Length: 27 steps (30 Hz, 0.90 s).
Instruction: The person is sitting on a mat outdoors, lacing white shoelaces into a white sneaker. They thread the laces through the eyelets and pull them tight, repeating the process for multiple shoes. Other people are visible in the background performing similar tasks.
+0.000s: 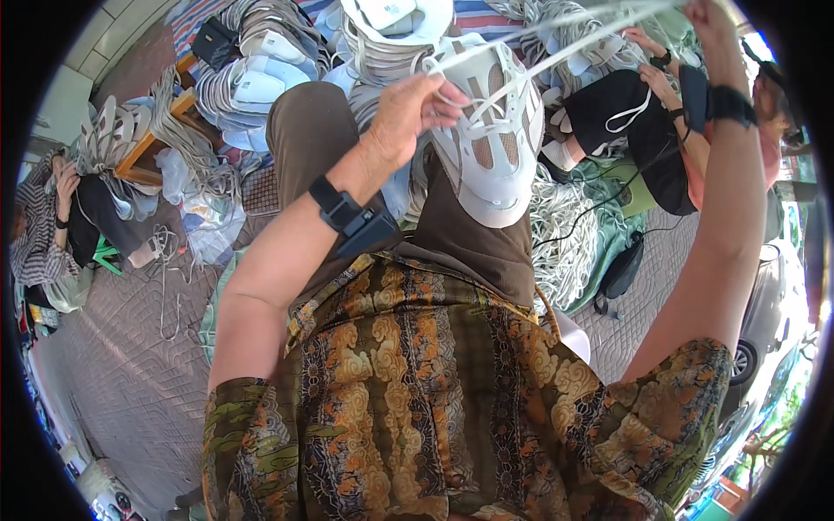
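Observation:
A white and beige sneaker upper (pixel 493 178) rests on my right thigh, toe pointing toward me. White shoelace (pixel 573 45) threads through its eyelets and stretches in two strands up to the right. Far out at the upper right, my right hand (pixel 714 24) is closed on the strands, holding them raised and fairly taut. My left hand (pixel 410 113) is at the left side of the upper, its fingers curled around lace by the eyelets. The fingertips partly hide what lies beneath them.
Stacked shoe uppers (pixel 252 95) stand ahead, on a striped sheet (pixel 187 24). A heap of white laces (pixel 560 230) lies right of my leg, near a black pouch (pixel 623 267). Co-workers sit at the left (pixel 52 217) and right (pixel 647 122). Bundled laces hang beside a wooden frame (pixel 143 161).

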Motion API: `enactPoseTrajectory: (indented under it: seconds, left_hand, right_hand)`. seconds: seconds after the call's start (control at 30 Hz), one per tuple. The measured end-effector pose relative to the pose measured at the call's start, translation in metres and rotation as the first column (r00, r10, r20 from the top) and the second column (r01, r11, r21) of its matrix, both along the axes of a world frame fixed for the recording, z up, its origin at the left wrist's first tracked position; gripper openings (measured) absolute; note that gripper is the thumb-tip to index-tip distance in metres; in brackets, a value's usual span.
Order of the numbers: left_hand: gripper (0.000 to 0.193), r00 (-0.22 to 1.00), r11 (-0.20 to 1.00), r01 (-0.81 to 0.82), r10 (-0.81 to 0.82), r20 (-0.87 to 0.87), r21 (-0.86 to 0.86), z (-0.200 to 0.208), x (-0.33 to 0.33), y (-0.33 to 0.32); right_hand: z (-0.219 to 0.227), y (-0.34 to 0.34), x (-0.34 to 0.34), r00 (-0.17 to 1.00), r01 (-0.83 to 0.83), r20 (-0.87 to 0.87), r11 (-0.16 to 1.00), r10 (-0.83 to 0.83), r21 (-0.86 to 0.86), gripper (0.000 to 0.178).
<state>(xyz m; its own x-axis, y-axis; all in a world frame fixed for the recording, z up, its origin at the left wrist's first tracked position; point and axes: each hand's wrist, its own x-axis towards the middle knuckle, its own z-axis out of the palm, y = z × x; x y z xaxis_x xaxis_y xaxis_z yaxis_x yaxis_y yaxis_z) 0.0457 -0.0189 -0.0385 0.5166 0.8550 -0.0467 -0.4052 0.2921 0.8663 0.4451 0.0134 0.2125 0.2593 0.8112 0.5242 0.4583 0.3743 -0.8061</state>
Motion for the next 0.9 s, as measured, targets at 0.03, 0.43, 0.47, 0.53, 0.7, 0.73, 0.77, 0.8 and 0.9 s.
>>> enactPoseTrajectory:
  seconds: [0.03, 0.43, 0.47, 0.53, 0.7, 0.73, 0.77, 0.8, 0.9]
  left_hand:
    - [0.028, 1.000, 0.993, 0.013, -0.013, 0.004, -0.115, -0.016, 0.004, 0.002]
    - [0.027, 0.997, 0.996, 0.077, -0.078, -0.018, -0.051, -0.025, -0.006, -0.017]
    - [0.027, 0.994, 0.995, 0.095, -0.096, -0.049, -0.019, -0.021, -0.008, -0.020]
    - [0.027, 0.988, 0.985, 0.146, -0.140, -0.065, 0.092, -0.010, -0.011, -0.027]
    - [0.023, 0.970, 0.996, 0.033, -0.052, 0.238, 0.086, 0.031, -0.065, -0.014]
    - [0.021, 0.941, 1.000, 0.013, -0.012, 0.337, -0.001, 0.037, -0.085, -0.006]
    - [0.018, 0.901, 0.997, 0.054, -0.024, 0.432, -0.056, 0.045, -0.105, 0.002]
    - [0.016, 0.852, 0.990, 0.097, -0.028, 0.523, -0.105, 0.051, -0.128, 0.012]
    - [0.010, 0.837, 0.998, -0.019, 0.047, 0.545, -0.058, 0.046, -0.227, 0.055]
  right_hand:
    - [-0.020, 0.001, 0.030, 0.984, 0.108, 0.153, 0.992, -0.095, -0.073, 0.011]
    - [-0.175, 0.002, -0.121, 0.774, -0.294, 0.450, 0.883, 0.445, -0.366, 0.026]
    - [-0.172, -0.001, -0.148, 0.808, -0.402, 0.311, 0.855, 0.500, -0.328, 0.029]
    - [-0.199, 0.012, -0.157, 0.712, -0.452, 0.403, 0.814, 0.575, -0.365, 0.027]
    - [-0.216, 0.006, -0.170, 0.669, -0.539, 0.336, 0.743, 0.663, -0.396, 0.028]
    - [-0.215, -0.003, -0.169, 0.696, -0.588, 0.223, 0.720, 0.682, -0.367, 0.030]
    - [-0.209, -0.011, -0.168, 0.715, -0.616, 0.111, 0.696, 0.691, -0.370, 0.033]
    - [-0.202, -0.019, -0.167, 0.725, -0.642, -0.003, 0.674, 0.689, -0.365, 0.035]
    - [-0.191, -0.030, -0.166, 0.758, -0.623, -0.118, 0.658, 0.641, -0.423, 0.043]
